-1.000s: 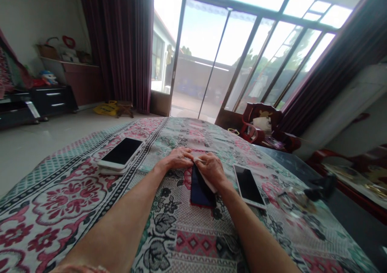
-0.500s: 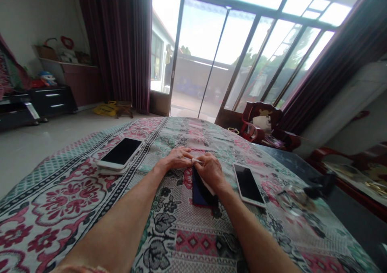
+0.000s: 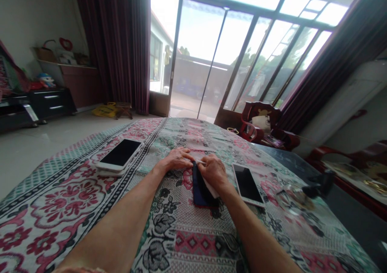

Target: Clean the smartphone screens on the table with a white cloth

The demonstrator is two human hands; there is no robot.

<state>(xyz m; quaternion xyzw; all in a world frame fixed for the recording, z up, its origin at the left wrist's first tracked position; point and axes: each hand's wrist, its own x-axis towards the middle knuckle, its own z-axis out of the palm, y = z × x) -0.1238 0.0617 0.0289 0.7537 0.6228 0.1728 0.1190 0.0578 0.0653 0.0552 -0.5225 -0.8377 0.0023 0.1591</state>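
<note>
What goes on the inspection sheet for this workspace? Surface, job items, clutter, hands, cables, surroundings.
Surface: patterned tablecloth.
Job items: dark phone lying on the cloth; white item over its right side, too hidden to identify.
Clutter: lone white phone right; stacked white phone left; blurred black object far right.
Hands: left hand, fingertips at the dark phone's far edge; right hand holding the white item.
Cables: nothing seen.
Surroundings: glass doors ahead, purple curtain left, yellow bag on the floor.

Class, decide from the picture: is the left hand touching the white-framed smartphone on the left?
Apart. The head view plainly shows patterned tablecloth between the left hand and the white-framed smartphone.
</note>
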